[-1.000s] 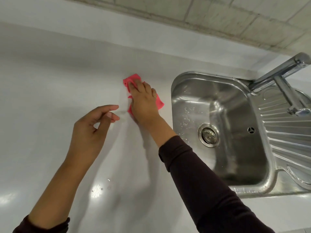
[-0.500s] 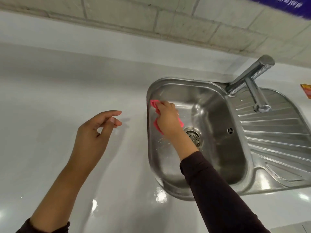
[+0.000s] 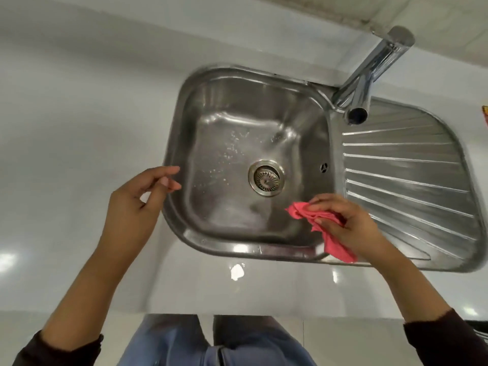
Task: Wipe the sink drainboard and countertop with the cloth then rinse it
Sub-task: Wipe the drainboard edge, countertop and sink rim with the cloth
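We see the pink cloth [image 3: 326,228] bunched up in the right hand [image 3: 346,223], whose fingers and thumb pinch it, over the near right corner of the sink [image 3: 237,83] basin. One end of the cloth pokes out to the left past the fingertips, and the other hangs down across the sink's near rim. The right hand sits just above the line where the basin meets the ribbed drainboard [image 3: 412,167], which spreads away to the right.

Our left hand [image 3: 134,207] hovers over the sink's left rim, holding nothing, its fingers loosely spread and gently curled, thumb close to the forefinger. Both arms wear dark sleeves [image 3: 446,339] pushed back from the wrists.

In the middle of the basin lies the round drain [image 3: 266,178], with scattered droplets on the steel to its left. The tap [image 3: 369,72] rises at the far right corner of the basin, its spout pointing over the near end of the drainboard. Around the sink stretches the glossy white bench [image 3: 66,114], with bright reflections along its near edge.
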